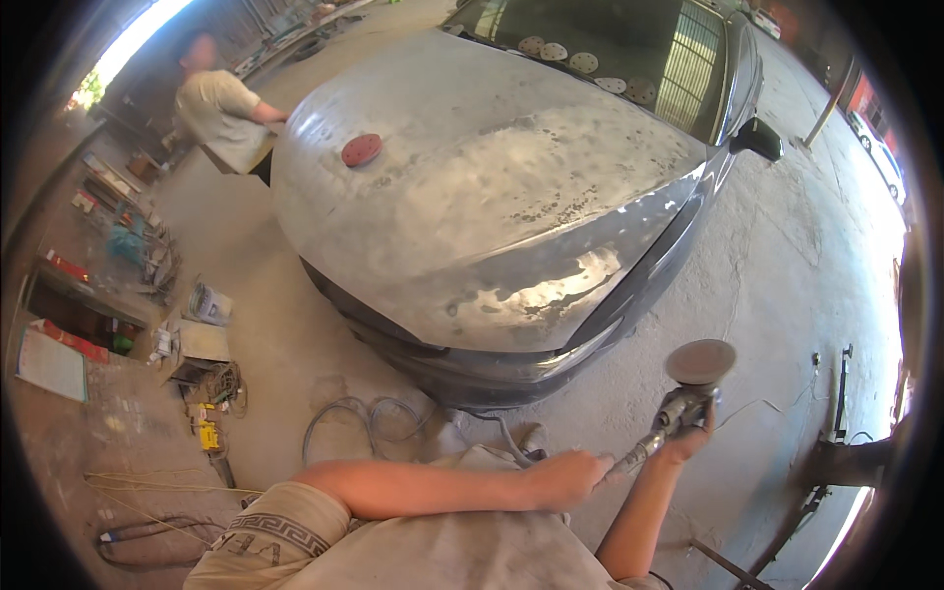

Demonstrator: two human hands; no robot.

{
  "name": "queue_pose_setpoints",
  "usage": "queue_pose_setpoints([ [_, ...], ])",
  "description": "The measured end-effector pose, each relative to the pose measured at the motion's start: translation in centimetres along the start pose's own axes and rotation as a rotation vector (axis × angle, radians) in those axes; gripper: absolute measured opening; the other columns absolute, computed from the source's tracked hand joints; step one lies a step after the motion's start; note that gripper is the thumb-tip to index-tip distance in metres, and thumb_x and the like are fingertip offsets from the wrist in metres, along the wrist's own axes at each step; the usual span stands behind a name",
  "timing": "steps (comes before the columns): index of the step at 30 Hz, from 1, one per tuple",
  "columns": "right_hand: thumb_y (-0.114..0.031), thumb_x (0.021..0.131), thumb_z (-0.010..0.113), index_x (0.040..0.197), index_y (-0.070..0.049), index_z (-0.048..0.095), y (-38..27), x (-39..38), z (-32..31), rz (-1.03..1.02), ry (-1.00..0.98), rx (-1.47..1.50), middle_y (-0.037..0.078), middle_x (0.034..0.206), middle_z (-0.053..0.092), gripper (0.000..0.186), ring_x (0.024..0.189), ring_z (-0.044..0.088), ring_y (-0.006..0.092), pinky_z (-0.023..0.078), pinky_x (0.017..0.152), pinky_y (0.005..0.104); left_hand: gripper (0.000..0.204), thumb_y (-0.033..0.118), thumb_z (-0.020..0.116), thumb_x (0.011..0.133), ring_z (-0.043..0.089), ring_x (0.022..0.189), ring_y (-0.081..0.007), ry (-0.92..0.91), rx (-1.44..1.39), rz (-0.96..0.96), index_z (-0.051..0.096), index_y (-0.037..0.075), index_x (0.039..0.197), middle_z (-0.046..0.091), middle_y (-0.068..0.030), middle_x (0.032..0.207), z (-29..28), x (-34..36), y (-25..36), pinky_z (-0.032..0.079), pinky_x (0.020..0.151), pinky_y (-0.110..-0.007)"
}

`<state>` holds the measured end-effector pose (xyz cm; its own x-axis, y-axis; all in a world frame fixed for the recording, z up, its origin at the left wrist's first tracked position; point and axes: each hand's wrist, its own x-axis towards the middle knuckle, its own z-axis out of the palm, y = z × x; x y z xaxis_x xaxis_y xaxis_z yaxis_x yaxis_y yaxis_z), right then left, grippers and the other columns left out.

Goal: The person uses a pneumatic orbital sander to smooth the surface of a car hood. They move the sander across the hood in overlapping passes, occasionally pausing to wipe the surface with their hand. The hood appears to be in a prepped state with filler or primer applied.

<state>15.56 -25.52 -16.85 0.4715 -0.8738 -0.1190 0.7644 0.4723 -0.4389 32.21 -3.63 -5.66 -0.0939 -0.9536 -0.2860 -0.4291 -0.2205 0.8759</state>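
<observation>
1. While raised clear of the car, right hand [688, 441] wrapped shut around the body of a pneumatic sander [688, 388], round pad up and tilted, off the front right corner of the bumper [492, 379] and not touching it.
2. Left hand [568, 479] closed on the sander's rear end, where the metal fitting [634, 457] meets the hose; fingers curled, tips hidden behind the fitting.
3. Containers few: a pale bucket-like tub [208, 303] on the concrete floor [285, 344] beside a flat box or board [202, 342]; contents not visible, possibly rags or paper.
4. Hood [462, 187] sanded dull grey, matt and blotchy, bare shiny metal along its front edge, a reddish round abrasive disc [361, 149] lying near its left edge.
5. Several pale used discs [580, 61] set in a row along the base of the windshield [610, 39], which shows a dark, barred reflection.
6. Black side mirror [757, 138] at the hood's right rear corner.
7. Grey hose [369, 418] coiled on the dusty floor below the bumper; yellow-and-black tool [208, 436] and loose cables to its left.
8. Second person [221, 108] in a light shirt at the hood's far left corner, hands hidden behind the fender.
9. Cluttered low shelves [108, 256] along the left, items too small and bent by the lens to name.
</observation>
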Motion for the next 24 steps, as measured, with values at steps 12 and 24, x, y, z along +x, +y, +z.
queue_pose_setpoints([
  [12,-0.022,0.096,0.079,0.139,-0.004,0.06,11.3,-5.2,19.2,-0.433,0.452,-0.932,0.005,0.113,0.066,0.05,0.102,0.066,0.0182,0.055,0.087,0.0331,0.044,0.042,0.047,0.115,0.07,0.1,-0.0507,-0.403,-0.159,0.269,0.059,0.001,0.129,0.073,-0.0271,0.106,-5.2,-5.8,-12.0,0.053,0.087,-0.057],
  [24,-0.024,0.085,0.088,0.126,-0.007,0.066,26.8,-6.6,21.4,-0.413,-0.104,-2.038,0.014,0.111,0.072,0.049,0.089,0.075,0.0298,0.06,0.079,0.0397,0.044,0.03,0.066,0.105,0.072,0.107,-0.046,0.357,-0.134,0.159,0.058,0.001,0.137,0.073,-0.0251,0.118,-17.1,-12.7,-18.5,0.057,0.092,-0.054],
])
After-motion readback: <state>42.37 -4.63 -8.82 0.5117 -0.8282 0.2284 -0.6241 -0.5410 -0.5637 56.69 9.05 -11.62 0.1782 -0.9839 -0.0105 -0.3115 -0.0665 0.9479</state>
